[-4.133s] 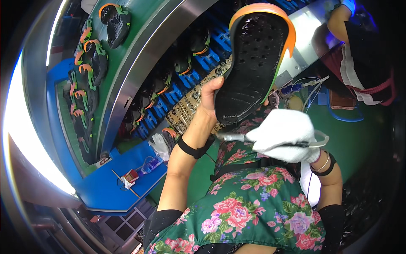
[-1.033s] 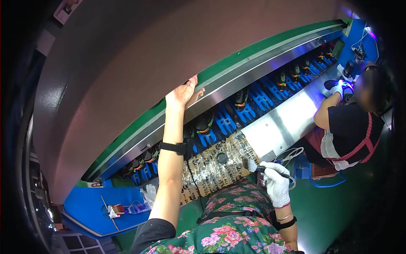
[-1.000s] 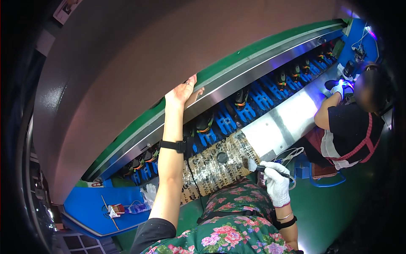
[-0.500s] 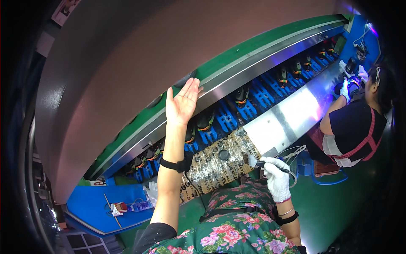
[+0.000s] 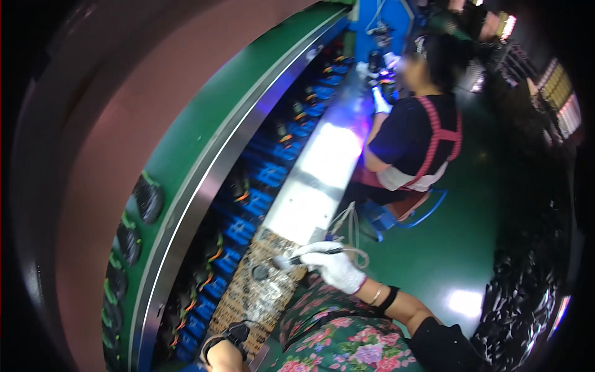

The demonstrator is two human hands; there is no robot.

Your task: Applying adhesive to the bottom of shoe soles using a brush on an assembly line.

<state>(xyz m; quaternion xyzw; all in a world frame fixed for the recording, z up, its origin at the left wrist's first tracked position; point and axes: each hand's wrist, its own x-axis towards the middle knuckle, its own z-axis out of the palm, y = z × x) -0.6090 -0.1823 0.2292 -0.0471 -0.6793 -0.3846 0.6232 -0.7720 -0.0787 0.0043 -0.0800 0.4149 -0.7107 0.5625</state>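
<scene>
In its white knit glove, my right hand (image 5: 334,266) is closed round the dark handle of a brush (image 5: 282,263). The brush head is over the taped cardboard cover (image 5: 248,310); whether it touches is unclear. A pale cord or hose (image 5: 358,251) loops beside that hand. Close to the brush, a dark round disc (image 5: 260,271) is on the cover. Of my left arm, only a bare part with a black wrist strap (image 5: 232,338) shows at the lower edge; the hand itself is not visible.
Dark shoes with orange trim (image 5: 214,248) line the conveyor's blue holders (image 5: 240,230). Several dark shoes (image 5: 149,197) sit on the green upper belt (image 5: 186,146). A seated co-worker (image 5: 412,136) works farther along the bright metal ledge (image 5: 300,211). Dark pieces (image 5: 514,304) are heaped at right.
My view has swung to the right, showing more of the co-worker and floor. My left hand, raised with open palm before, has dropped out of sight. The right hand still holds the brush.
</scene>
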